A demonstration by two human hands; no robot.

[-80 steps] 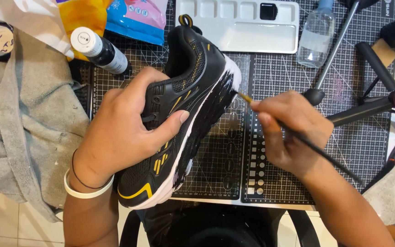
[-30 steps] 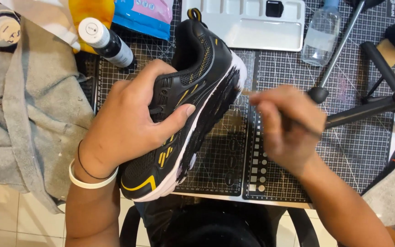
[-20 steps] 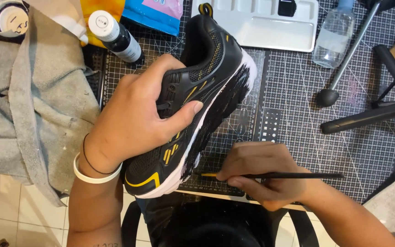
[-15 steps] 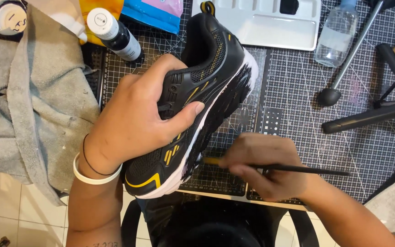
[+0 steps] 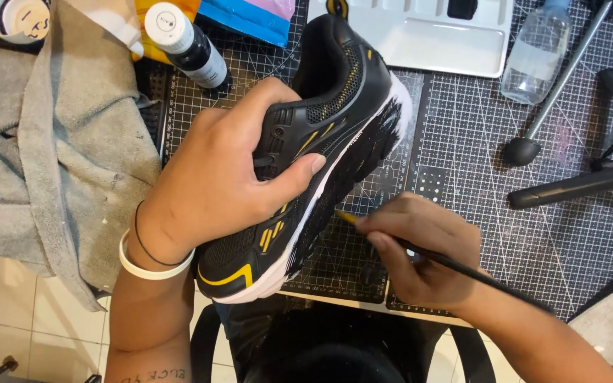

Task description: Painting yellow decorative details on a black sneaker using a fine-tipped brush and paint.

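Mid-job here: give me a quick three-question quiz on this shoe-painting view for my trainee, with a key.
1. True or false: the left hand grips the black shoe across its upper.
2. What does the right hand hold? A) brush B) scissors C) sponge
3. Fill in: the paint bottle with a white cap lies beside the grey ____.

Key:
1. True.
2. A; the brush tip points at the shoe's sole edge, which is partly painted black.
3. Towel, which lies left of the cutting mat.
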